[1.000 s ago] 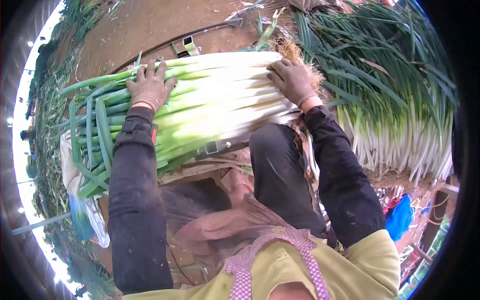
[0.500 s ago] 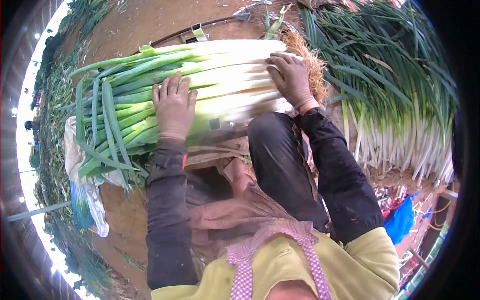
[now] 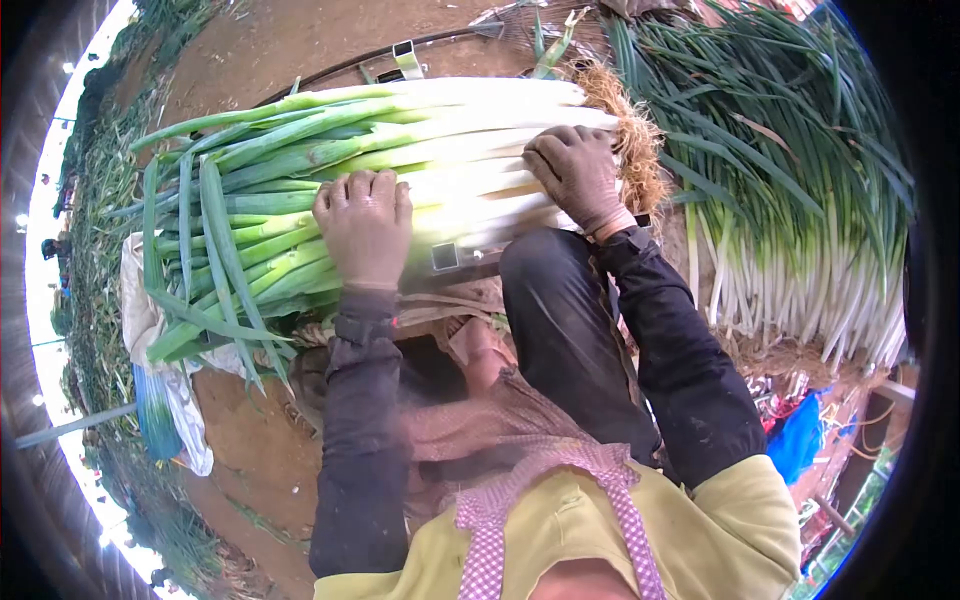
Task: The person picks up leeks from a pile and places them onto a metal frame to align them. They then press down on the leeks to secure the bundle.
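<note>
A thick bundle of green onions (image 3: 470, 150) lies sideways before me, green leaves to the left, white stems in the middle and pale roots (image 3: 635, 140) to the right. Gloved, my left hand (image 3: 366, 222) rests on the near side of the bundle where green turns white, its fingers bent and close together around the stalks. My right hand (image 3: 578, 174), also gloved, has its fingers curled on the white stems just beside the roots. The undersides of both hands are hidden.
More green onions (image 3: 790, 200) are heaped at the right. Beneath the bundle is a metal frame with square tube ends (image 3: 407, 60). My bent knee (image 3: 550, 270) is close to the stems. A white bag (image 3: 190, 420) lies lower left, a blue bag (image 3: 797, 440) lower right.
My left hand has moved right and slightly down, and its spread fingers have curled in. My right hand has dropped slightly, its fingers more bent. The root end has shifted slightly right.
</note>
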Demonstrator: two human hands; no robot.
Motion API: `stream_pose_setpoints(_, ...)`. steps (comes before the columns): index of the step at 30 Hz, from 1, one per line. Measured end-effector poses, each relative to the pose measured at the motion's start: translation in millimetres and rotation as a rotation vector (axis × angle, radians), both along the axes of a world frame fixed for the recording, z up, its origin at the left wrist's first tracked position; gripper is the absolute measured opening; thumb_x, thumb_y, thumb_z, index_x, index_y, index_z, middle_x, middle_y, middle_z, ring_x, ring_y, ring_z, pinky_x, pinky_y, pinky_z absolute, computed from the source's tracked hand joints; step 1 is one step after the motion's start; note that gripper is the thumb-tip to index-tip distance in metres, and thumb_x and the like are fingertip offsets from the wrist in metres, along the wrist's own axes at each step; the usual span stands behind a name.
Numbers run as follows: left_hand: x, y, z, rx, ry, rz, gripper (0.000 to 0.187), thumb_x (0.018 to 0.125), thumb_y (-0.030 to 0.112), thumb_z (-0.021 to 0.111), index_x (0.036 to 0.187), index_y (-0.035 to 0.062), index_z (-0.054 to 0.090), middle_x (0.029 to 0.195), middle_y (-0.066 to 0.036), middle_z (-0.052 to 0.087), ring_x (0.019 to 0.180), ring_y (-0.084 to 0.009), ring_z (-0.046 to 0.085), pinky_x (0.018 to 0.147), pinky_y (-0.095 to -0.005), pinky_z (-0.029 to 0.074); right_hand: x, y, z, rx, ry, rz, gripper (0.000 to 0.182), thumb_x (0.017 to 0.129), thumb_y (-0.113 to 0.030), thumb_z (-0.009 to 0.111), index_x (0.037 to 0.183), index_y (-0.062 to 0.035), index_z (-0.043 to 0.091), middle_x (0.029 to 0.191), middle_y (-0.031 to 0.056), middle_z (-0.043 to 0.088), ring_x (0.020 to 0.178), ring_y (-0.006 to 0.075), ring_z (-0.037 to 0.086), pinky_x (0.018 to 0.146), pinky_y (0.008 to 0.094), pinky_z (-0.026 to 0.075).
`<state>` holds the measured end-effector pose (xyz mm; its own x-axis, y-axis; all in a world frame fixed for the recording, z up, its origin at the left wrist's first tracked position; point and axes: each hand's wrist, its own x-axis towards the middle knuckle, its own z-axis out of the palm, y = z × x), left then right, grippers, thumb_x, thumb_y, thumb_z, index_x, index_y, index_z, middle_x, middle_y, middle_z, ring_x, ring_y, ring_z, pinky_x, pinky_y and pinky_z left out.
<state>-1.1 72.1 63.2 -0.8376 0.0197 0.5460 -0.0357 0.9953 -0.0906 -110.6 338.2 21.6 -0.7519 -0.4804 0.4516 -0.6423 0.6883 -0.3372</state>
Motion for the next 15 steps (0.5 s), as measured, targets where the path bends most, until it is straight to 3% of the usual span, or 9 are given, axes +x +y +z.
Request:
stream_pose_setpoints(4, 3.4, 0.5, -4.0, 0.010, 0.000, 0.004, 0.017, 0.089, 0.031, 0.067, 0.096, 0.0153, 0.069, 0.099, -0.004, 0.064, 0.104, -0.0259, 0.059, 0.103, -0.0492, 0.040, -28.0, -12.1, 1.7, -0.111, 0.200, -0.053, 0.021, 0.095, -0.031, 0.066, 0.113, -0.0205, 0.069, 0.108, 0.0014, 0.069, 0.105, 0.0247, 0.062, 0.095, 0.0440, 0.040)
stream_pose_setpoints(5, 2.7, 0.8, -3.0, 0.012, -0.005, 0.003, 0.017, 0.089, 0.031, 0.067, 0.096, 0.0154, 0.069, 0.099, -0.004, 0.065, 0.104, -0.0260, 0.059, 0.103, -0.0492, 0.040, -38.2, -13.6, -9.9, -0.002, 0.082, -0.088, 0.025, 0.096, -0.033, 0.063, 0.118, -0.0198, 0.068, 0.111, 0.0018, 0.070, 0.107, 0.0252, 0.062, 0.096, 0.0448, 0.042)
stream_pose_setpoints(9, -0.7, -1.7, 0.8, -0.005, -0.004, 0.002, 0.020, 0.090, 0.033, 0.067, 0.098, 0.0154, 0.071, 0.101, -0.004, 0.066, 0.103, -0.0264, 0.060, 0.101, -0.0469, 0.040, -55.5, -7.9, -8.6, 0.076, 0.014, 0.017, 0.026, 0.097, -0.034, 0.062, 0.117, -0.0181, 0.069, 0.111, 0.0028, 0.070, 0.107, 0.0276, 0.063, 0.093, 0.0459, 0.046)
stream_pose_setpoints(13, -0.2, -0.3, 2.1, -0.005, -0.009, 0.000, 0.021, 0.090, 0.034, 0.067, 0.099, 0.0159, 0.072, 0.100, -0.004, 0.067, 0.103, -0.0266, 0.061, 0.098, -0.0460, 0.041, -66.6, 3.1, -0.9, -0.127, -0.037, 0.152, 0.022, 0.096, -0.029, 0.064, 0.115, -0.0195, 0.070, 0.109, 0.0056, 0.070, 0.102, 0.0296, 0.065, 0.092, 0.0444, 0.047)
stream_pose_setpoints(15, -1.7, -1.8, 7.5, 0.010, -0.061, 0.011, 0.019, 0.090, 0.034, 0.067, 0.098, 0.0169, 0.073, 0.099, -0.004, 0.067, 0.102, -0.0264, 0.061, 0.095, -0.0453, 0.042, -57.7, 1.5, -2.5, -0.148, -0.005, 0.093, 0.021, 0.095, -0.024, 0.065, 0.113, -0.0166, 0.070, 0.106, 0.0069, 0.069, 0.102, 0.0314, 0.064, 0.089, 0.0447, 0.049)
